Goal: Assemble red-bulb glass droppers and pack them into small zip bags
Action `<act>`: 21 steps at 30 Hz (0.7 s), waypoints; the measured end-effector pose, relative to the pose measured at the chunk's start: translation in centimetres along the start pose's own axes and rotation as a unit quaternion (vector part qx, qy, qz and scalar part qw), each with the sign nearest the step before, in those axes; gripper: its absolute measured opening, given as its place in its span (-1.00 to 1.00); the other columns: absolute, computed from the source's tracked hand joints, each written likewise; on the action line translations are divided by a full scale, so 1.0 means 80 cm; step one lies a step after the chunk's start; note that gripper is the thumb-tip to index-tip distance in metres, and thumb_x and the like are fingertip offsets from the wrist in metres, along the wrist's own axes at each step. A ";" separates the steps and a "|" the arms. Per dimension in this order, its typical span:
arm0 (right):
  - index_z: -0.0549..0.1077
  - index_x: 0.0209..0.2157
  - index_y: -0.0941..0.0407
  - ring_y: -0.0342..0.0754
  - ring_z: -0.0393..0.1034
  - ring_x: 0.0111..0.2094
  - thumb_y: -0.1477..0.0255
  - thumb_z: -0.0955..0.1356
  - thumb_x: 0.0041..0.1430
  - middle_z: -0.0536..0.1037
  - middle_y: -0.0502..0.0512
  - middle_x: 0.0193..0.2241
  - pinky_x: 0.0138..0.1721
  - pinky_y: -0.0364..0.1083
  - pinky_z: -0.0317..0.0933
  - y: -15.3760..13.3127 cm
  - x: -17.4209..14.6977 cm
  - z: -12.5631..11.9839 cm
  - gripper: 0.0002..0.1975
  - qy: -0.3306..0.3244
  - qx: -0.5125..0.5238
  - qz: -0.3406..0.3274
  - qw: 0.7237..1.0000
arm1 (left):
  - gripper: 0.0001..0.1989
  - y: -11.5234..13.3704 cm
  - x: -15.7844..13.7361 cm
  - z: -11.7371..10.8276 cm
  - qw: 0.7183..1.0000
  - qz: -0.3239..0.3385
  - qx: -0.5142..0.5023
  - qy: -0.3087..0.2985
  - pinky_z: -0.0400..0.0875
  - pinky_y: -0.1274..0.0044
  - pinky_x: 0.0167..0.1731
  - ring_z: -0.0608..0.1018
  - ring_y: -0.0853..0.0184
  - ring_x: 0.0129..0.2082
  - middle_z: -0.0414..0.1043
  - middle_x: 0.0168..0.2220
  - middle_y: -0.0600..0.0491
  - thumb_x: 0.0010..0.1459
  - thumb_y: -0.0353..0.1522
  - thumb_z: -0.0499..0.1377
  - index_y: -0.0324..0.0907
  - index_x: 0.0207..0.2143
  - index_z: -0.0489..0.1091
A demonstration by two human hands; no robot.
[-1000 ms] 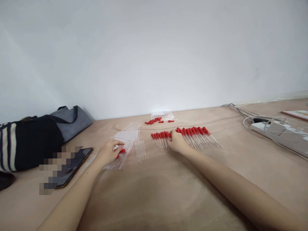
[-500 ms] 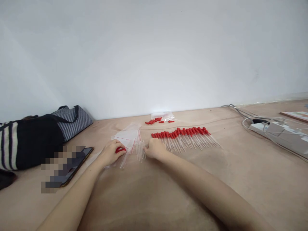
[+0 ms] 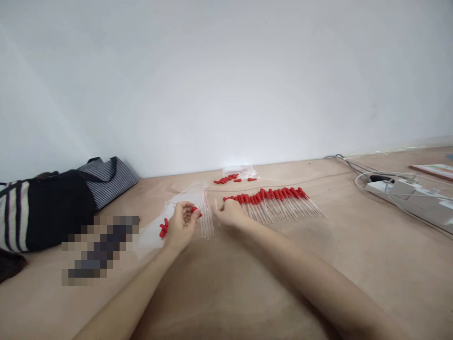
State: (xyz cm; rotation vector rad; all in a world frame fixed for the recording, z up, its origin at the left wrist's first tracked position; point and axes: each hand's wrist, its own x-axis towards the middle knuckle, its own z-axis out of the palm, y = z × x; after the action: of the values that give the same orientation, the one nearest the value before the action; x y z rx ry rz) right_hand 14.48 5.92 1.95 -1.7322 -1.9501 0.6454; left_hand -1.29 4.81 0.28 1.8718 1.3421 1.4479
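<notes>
The person's left hand (image 3: 182, 225) is closed narrowly, thumb and fingers pinching a small red rubber bulb (image 3: 194, 209); whether a second one sits behind the thumb cannot be told. The right hand (image 3: 233, 216) appears to pinch a slim, clear plastic tube (image 3: 215, 205) near-upright, just beside several loose clear tubes (image 3: 207, 225) lying on the wooden table (image 3: 219, 293). With so small a grip, the bulb could pop free if squeezed off-centre, and the smooth tube could twist in the fingers. The left hand sits close to translucent plastic bags (image 3: 150, 236) and loose red bulbs (image 3: 163, 229); a dragging wrist might scatter those. The right hand overlaps the left end of the row of red-topped pipettes (image 3: 286, 193), so a careless sweep could skew it.
</notes>
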 end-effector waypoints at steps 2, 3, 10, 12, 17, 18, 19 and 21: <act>0.36 -0.61 0.17 -0.13 0.36 -0.46 0.43 0.23 -0.02 0.47 0.07 -0.56 -0.45 -0.21 0.13 0.019 -0.020 -0.018 -0.81 0.018 0.016 -0.036 0.999 | -0.70 0.012 -0.013 0.017 0.994 -0.053 -0.092 -0.029 0.39 0.53 -0.44 0.47 0.38 -0.44 0.31 -0.45 0.14 -0.07 -0.29 0.12 -0.17 -0.27 0.14; 0.35 -0.60 0.16 -0.17 0.33 -0.47 0.45 0.24 -0.02 0.45 0.02 -0.56 -0.45 -0.23 0.12 0.031 -0.032 -0.027 -0.84 0.036 0.029 -0.060 0.997 | -0.71 0.020 -0.021 0.025 0.988 -0.077 -0.122 -0.055 0.40 0.52 -0.42 0.48 0.38 -0.43 0.33 -0.44 0.13 -0.09 -0.30 0.14 -0.18 -0.29 0.16; 0.32 -0.47 0.15 -0.21 0.23 -0.55 0.43 0.25 0.05 0.36 -0.01 -0.57 -0.54 -0.23 0.10 0.108 -0.103 -0.047 -0.91 0.043 0.163 -0.214 0.962 | -0.73 0.048 -0.063 0.066 0.924 -0.211 -0.230 -0.222 0.35 0.46 -0.18 0.50 0.32 -0.29 0.44 -0.33 0.03 -0.10 -0.33 0.22 -0.23 -0.30 0.33; 0.31 -0.37 0.16 -0.19 0.26 -0.51 0.46 0.22 0.08 0.38 0.02 -0.51 -0.50 -0.21 0.14 0.116 -0.107 -0.044 -0.91 0.040 0.178 -0.215 0.959 | -0.65 0.045 -0.065 0.070 0.916 -0.229 -0.251 -0.214 0.34 0.42 -0.14 0.50 0.31 -0.28 0.44 -0.29 0.01 -0.09 -0.30 0.22 -0.24 -0.22 0.33; 0.27 -0.33 0.15 -0.14 0.26 -0.39 0.57 0.17 0.09 0.36 0.07 -0.43 -0.37 -0.15 0.16 0.122 -0.107 -0.036 -0.88 0.057 0.123 -0.252 0.958 | -0.64 0.039 -0.062 0.072 0.912 -0.220 -0.270 -0.216 0.37 0.43 -0.17 0.50 0.31 -0.29 0.42 -0.35 0.03 -0.08 -0.25 0.22 -0.24 -0.22 0.34; 0.27 -0.34 0.14 -0.13 0.25 -0.38 0.58 0.16 0.09 0.35 0.07 -0.43 -0.35 -0.14 0.16 0.122 -0.107 -0.035 -0.88 0.065 0.109 -0.258 0.958 | -0.67 0.039 -0.062 0.072 0.915 -0.211 -0.267 -0.218 0.37 0.45 -0.18 0.49 0.31 -0.28 0.42 -0.36 0.04 -0.09 -0.25 0.23 -0.24 -0.26 0.34; 0.26 -0.36 0.14 -0.13 0.24 -0.38 0.58 0.16 0.08 0.35 0.07 -0.43 -0.35 -0.14 0.16 0.122 -0.107 -0.034 -0.88 0.070 0.100 -0.259 0.958 | -0.70 0.040 -0.062 0.071 0.917 -0.204 -0.263 -0.222 0.36 0.46 -0.18 0.48 0.31 -0.28 0.42 -0.37 0.04 -0.09 -0.25 0.23 -0.23 -0.30 0.35; 0.25 -0.38 0.13 -0.14 0.23 -0.40 0.59 0.16 0.08 0.34 0.05 -0.44 -0.37 -0.14 0.15 0.121 -0.108 -0.031 -0.89 0.079 0.093 -0.252 0.960 | -0.73 0.041 -0.063 0.071 0.918 -0.195 -0.256 -0.230 0.36 0.47 -0.18 0.47 0.32 -0.27 0.42 -0.39 0.05 -0.08 -0.25 0.22 -0.23 -0.35 0.34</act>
State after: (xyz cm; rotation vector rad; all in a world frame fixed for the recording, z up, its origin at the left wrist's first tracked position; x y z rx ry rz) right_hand 24.51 -1.57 -2.25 -1.0734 -2.0282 0.4667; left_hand 5.29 0.21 -1.73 1.3814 0.9194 0.9498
